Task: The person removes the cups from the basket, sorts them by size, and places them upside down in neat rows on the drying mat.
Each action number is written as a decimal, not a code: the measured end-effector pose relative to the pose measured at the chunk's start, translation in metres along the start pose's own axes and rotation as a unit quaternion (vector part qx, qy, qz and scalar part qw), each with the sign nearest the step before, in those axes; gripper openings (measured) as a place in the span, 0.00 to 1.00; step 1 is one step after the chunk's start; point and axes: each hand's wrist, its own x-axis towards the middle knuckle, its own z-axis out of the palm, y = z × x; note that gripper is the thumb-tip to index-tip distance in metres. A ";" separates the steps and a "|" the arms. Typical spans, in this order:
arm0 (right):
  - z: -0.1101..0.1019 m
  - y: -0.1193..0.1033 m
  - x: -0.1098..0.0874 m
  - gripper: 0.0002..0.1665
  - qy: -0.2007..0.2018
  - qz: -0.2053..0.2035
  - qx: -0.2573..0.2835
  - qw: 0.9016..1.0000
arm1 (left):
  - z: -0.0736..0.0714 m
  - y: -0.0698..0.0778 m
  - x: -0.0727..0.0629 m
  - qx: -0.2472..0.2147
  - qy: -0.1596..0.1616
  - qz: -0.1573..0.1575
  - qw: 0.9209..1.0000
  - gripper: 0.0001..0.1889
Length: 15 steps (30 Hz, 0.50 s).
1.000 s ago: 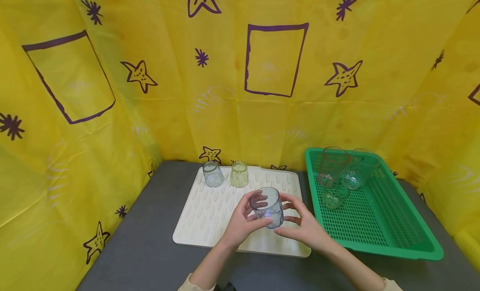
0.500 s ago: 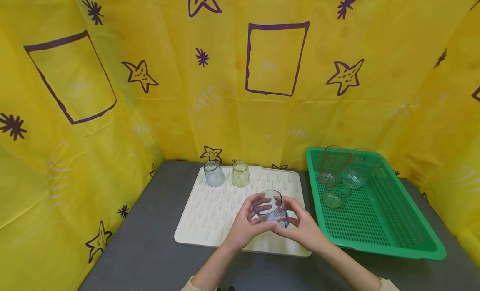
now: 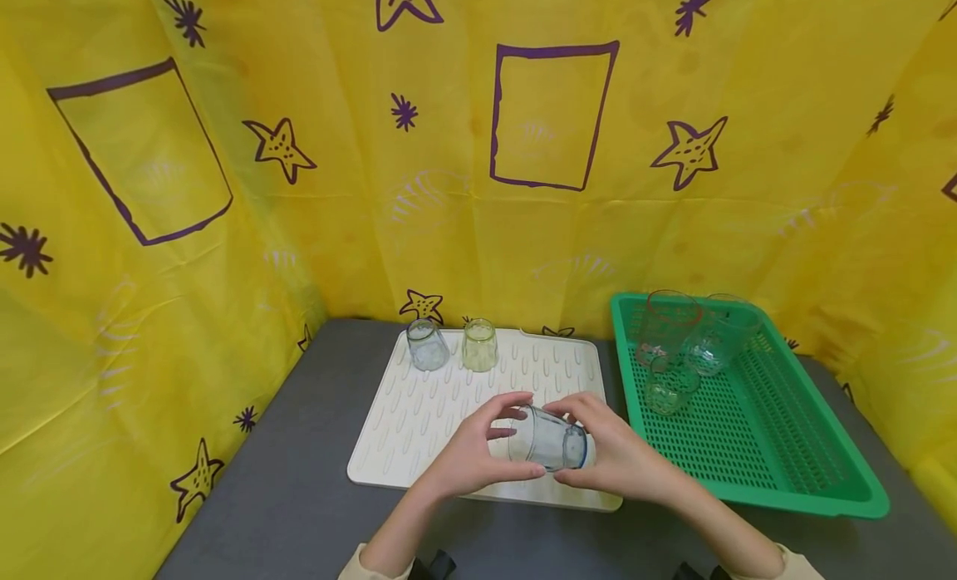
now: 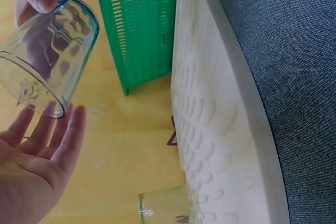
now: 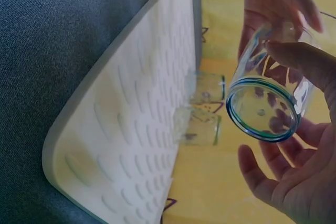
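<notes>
Over the front of a white drying mat (image 3: 399, 451), a clear bluish drinking glass (image 3: 555, 443) is held tipped on its side, mouth to the left and thick blue base to the right. My right hand (image 3: 624, 455) grips it near the base, thumb on its wall (image 5: 262, 111). Around the mouth end my left hand (image 3: 471, 455) is spread, its fingers relaxed and fingertips right at the rim in the left wrist view. At the mat's back left stand a pale blue glass (image 3: 428, 347) and a yellow-green glass (image 3: 479, 347), both upside down.
A green perforated basket (image 3: 770, 507) stands right of the mat. Inside are a red-rimmed glass (image 3: 668, 326), a clear glass (image 3: 721, 339) and a small greenish glass (image 3: 670, 389). Yellow patterned cloth (image 3: 553, 231) hangs behind and beside the grey table (image 3: 262, 472).
The held glass has turned from mouth up to lying sideways, mouth to the left. My right hand has shifted to its base; my left fingers have loosened and spread.
</notes>
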 end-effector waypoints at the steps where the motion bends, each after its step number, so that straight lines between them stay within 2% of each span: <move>1: 0.001 0.000 0.000 0.42 -0.002 -0.005 -0.004 1.000 | 0.000 0.000 0.000 0.006 -0.001 0.001 1.000 0.39; 5: 0.003 0.000 -0.001 0.42 -0.006 -0.007 -0.007 1.000 | 0.001 -0.002 -0.001 0.011 0.003 0.000 1.000 0.37; 9: 0.005 0.002 -0.002 0.44 -0.007 0.013 0.030 0.999 | 0.001 -0.006 -0.001 -0.019 0.013 -0.008 1.000 0.36; 12: 0.007 0.005 -0.003 0.44 0.003 0.042 0.110 0.993 | 0.001 -0.009 -0.001 -0.067 0.022 -0.007 0.998 0.35; 13: 0.008 0.005 -0.003 0.44 0.009 0.050 0.146 0.988 | 0.001 -0.010 -0.001 -0.085 0.025 -0.007 0.996 0.34; 15: 0.011 0.006 -0.003 0.44 0.018 0.062 0.236 0.970 | 0.001 -0.010 -0.001 -0.123 0.033 -0.005 0.992 0.34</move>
